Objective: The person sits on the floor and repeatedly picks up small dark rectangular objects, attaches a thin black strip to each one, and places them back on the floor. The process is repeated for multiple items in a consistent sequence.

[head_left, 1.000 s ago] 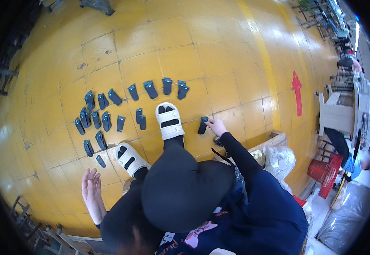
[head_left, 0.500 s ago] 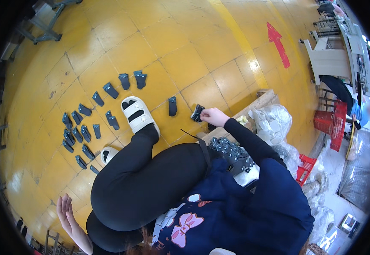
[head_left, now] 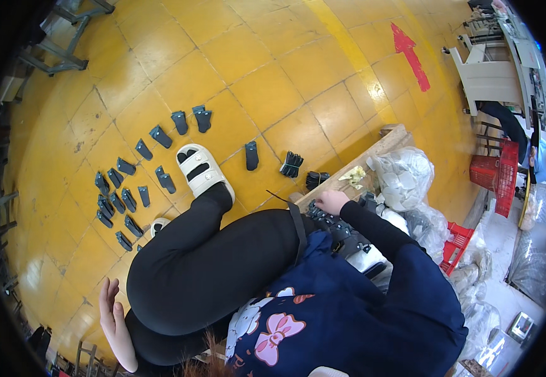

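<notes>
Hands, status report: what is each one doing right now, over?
Right hand reaching into box of small dark parts. Left hand open, empty, by the hip. Nothing in the way.

Factory or workshop floor, shown by the yellow tiled floor [head_left: 266, 94] painted with a red arrow [head_left: 411, 53], rows of small dark parts [head_left: 128, 188] laid out on it, metal frames [head_left: 59, 38], red crates [head_left: 496, 173] and bags of white pieces [head_left: 405, 179].

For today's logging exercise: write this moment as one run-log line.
right hand: in box of small dark parts | left hand: open, empty | yellow tiled floor: parts in rows
</notes>
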The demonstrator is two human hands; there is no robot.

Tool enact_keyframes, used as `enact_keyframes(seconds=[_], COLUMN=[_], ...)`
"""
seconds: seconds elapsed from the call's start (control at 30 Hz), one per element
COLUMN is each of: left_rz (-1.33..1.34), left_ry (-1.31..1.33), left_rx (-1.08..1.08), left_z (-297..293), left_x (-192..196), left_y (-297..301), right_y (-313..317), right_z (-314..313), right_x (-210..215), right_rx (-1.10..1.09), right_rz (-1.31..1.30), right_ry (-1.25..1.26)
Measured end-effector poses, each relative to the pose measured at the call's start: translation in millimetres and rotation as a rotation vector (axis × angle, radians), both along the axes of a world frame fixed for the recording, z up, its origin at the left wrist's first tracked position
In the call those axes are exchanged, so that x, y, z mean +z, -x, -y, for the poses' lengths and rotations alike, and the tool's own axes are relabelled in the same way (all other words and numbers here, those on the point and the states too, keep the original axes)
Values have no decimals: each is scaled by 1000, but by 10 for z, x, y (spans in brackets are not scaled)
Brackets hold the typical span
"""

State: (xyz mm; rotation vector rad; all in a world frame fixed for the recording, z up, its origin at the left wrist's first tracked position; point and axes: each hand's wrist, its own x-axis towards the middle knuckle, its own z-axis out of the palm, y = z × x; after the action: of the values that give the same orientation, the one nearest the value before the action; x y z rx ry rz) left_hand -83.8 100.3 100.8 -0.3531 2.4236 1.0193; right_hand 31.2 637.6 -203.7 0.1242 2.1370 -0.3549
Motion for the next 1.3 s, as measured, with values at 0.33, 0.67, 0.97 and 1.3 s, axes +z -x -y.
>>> enact_keyframes(seconds=[0.33,0.67,0.97,1.3], left_rz=[-18,-138,-417,-544], left_ry=[-129,-150,-526,-1589], left_rx=[139,95,-216,358], left_z=[-12,127,-332,-328], left_x=[-44,-46,615,332], left_y=[20,73,182,417], right_y=[934,1576,2630,2379], right_z=[296,204,2005,3642], right_x=[-914,-970,1149,3107], right_rx=[568,214,-348,521], right_rz=[-820,-449,-789,-1222], right_ry=[-97,139,1147,1559])
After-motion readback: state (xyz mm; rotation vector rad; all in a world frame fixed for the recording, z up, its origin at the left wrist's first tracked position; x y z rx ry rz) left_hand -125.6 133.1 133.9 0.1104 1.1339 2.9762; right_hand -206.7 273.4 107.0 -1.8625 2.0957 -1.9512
